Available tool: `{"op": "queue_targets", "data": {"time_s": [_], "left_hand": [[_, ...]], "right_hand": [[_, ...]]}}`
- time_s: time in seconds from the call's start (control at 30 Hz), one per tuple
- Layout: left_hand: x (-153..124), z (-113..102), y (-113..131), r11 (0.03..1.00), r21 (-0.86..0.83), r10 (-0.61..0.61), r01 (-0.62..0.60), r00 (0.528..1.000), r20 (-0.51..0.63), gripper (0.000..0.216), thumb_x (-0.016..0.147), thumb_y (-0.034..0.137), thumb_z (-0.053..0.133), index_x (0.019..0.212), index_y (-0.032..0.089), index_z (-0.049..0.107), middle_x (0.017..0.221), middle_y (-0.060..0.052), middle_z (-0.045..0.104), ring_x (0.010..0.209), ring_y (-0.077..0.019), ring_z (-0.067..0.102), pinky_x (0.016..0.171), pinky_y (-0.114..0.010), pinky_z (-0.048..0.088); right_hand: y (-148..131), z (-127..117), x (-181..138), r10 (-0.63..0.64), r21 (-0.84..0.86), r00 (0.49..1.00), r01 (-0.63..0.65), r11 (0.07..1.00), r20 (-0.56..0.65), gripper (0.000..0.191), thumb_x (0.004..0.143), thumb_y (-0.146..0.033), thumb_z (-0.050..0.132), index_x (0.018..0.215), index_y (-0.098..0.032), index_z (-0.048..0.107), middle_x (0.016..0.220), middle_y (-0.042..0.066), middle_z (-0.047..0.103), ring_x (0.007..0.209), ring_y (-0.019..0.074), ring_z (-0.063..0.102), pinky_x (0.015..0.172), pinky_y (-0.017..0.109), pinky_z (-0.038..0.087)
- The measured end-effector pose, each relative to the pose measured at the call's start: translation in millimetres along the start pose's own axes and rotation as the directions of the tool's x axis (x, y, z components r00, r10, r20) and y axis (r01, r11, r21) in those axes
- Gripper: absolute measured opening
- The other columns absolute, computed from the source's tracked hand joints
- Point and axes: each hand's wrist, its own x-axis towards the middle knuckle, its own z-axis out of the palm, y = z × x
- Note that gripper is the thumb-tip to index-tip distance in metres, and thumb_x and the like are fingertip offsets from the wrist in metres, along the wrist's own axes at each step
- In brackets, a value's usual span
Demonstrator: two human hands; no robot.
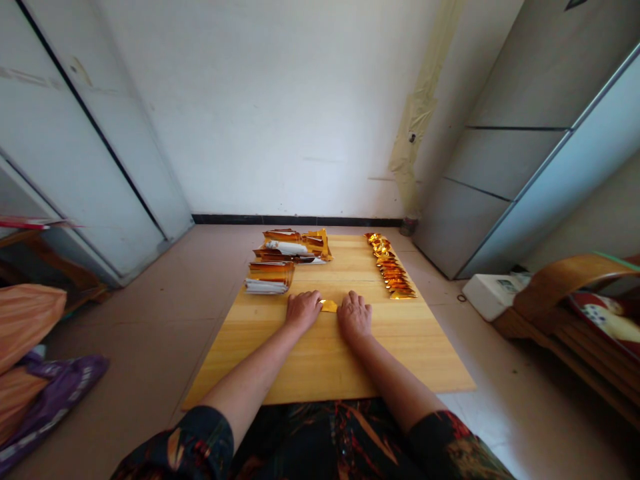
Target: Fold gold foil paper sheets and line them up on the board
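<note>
A small strip of gold foil paper lies low over the wooden board, between my two hands. My left hand has its fingers curled down at the paper's left end. At the right end, the fingers of my right hand are bent and pressed together on it. The fingertips and the paper's ends are partly hidden under the hands. Beyond my left hand are stacks of gold and white paper sheets. A row of folded gold foil pieces runs along the right side of the board.
The wooden board reaches from my lap toward the white wall. A grey refrigerator stands at the right, near a white box and a wooden seat. Orange and purple bags are on the left.
</note>
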Motion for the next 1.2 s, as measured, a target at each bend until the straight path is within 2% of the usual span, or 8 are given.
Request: {"op": "queue_targets", "data": {"time_s": [0.1,0.17,0.3,0.4,0.6,0.77,0.93,1.2], "left_hand": [[-2.4,2.2,-2.8,0.999,-0.017,0.037,-0.038,0.999,-0.034,0.014,0.086,0.027,0.052,0.096,0.024,0.06,0.093,-0.003,0.066,0.091,-0.0193,0.057,0.076,-0.032,0.034],[-3.9,3.3,-5.5,0.995,-0.029,0.098,-0.1,0.993,-0.061,0.012,0.085,0.024,0.053,0.091,0.025,0.064,0.092,-0.002,0.064,0.093,-0.0191,0.055,0.077,-0.032,0.034],[-4.7,5.7,-11.8,0.963,-0.052,0.258,-0.264,0.96,-0.109,0.016,0.085,0.023,0.054,0.082,0.026,0.07,0.094,-0.003,0.061,0.095,-0.0185,0.051,0.078,-0.032,0.036],[-3.2,9.0,-17.6,0.926,-0.031,0.372,-0.377,0.921,-0.117,0.018,0.087,0.024,0.054,0.086,0.026,0.072,0.093,-0.005,0.062,0.093,-0.0189,0.05,0.078,-0.032,0.038],[0.9,16.0,-28.3,0.839,-0.033,0.535,-0.543,0.834,-0.134,0.022,0.089,0.02,0.049,0.094,0.023,0.07,0.099,-0.005,0.066,0.093,-0.0179,0.052,0.08,-0.032,0.042],[-5.4,9.4,-21.1,0.87,0.001,0.491,-0.493,0.866,-0.094,0.023,0.088,0.016,0.048,0.095,0.023,0.069,0.093,-0.005,0.066,0.09,-0.0185,0.054,0.077,-0.033,0.042],[-13.6,0.5,-7.3,0.885,0.004,0.463,-0.465,0.882,-0.083,0.019,0.086,0.022,0.051,0.094,0.025,0.068,0.088,-0.004,0.064,0.089,-0.0193,0.052,0.078,-0.034,0.04],[-9.9,6.2,-6.2,0.856,-0.127,0.491,-0.502,0.865,-0.107,0.013,0.08,0.018,0.057,0.091,0.02,0.064,0.111,-0.005,0.064,0.105,-0.0205,0.054,0.088,-0.036,0.043]], "right_hand": [[2.2,-1.8,-0.7,-0.038,0.024,0.999,0.038,0.999,-0.002,0.023,0.093,-0.026,0.039,0.106,-0.021,0.058,0.13,0.011,0.047,0.108,0.0233,0.045,0.081,0.035,0.035],[4.3,-3.3,-0.5,-0.13,0.04,0.991,0.13,0.991,-0.008,0.02,0.093,-0.028,0.042,0.102,-0.024,0.06,0.129,0.008,0.049,0.109,0.0229,0.044,0.081,0.034,0.035],[9.3,-4.9,3.3,-0.353,0.052,0.935,0.351,0.935,0.042,0.019,0.092,-0.025,0.045,0.094,-0.023,0.064,0.102,0.007,0.06,0.097,0.0203,0.049,0.079,0.029,0.037],[13.6,-2.3,8.5,-0.415,0.131,0.908,0.406,0.905,0.057,0.02,0.09,-0.017,0.047,0.09,-0.019,0.067,0.093,0.007,0.062,0.091,0.0171,0.053,0.079,0.025,0.039],[21.3,5.0,16.0,-0.338,0.309,0.941,0.315,0.897,0.021,0.026,0.082,-0.006,0.05,0.084,-0.018,0.073,0.089,0.007,0.066,0.087,0.0146,0.059,0.081,0.021,0.042],[27.8,2.8,24.4,-0.287,0.315,0.957,0.258,0.913,0.047,0.024,0.079,-0.01,0.053,0.082,-0.022,0.074,0.086,0.005,0.066,0.087,0.015,0.06,0.079,0.021,0.043],[33.2,-1.7,38.8,-0.208,0.307,0.964,0.15,0.94,0.167,0.023,0.077,-0.011,0.055,0.08,-0.024,0.074,0.089,0.003,0.065,0.082,0.0132,0.06,0.074,0.02,0.042],[38.4,0.4,48.7,-0.237,0.365,0.95,0.151,0.919,0.203,0.018,0.074,-0.014,0.057,0.083,-0.022,0.071,0.089,0.001,0.068,0.083,0.0135,0.06,0.072,0.02,0.042]]}}
